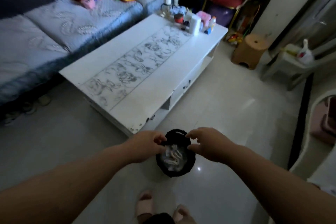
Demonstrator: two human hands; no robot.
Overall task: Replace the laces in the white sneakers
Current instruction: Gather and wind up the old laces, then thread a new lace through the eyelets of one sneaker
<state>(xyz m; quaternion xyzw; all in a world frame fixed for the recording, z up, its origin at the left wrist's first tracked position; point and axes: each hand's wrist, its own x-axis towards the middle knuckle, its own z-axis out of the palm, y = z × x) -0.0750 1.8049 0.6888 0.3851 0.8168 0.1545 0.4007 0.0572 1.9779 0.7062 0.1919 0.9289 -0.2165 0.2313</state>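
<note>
A black bag (189,166) with loop handles hangs in front of me above the floor. Inside it lie white items that look like laces or sneakers (173,156); I cannot tell which. My left hand (145,146) pinches the bag's left rim. My right hand (209,143) grips the right rim with curled fingers. Both hands hold the mouth of the bag apart.
A long white coffee table (200,45) with a grey flower pattern stands ahead, bottles and jars at its far end. A grey sofa (54,29) is left, a brown stool (249,51) right. Pink slippers (145,203) are on my feet on the pale tile floor.
</note>
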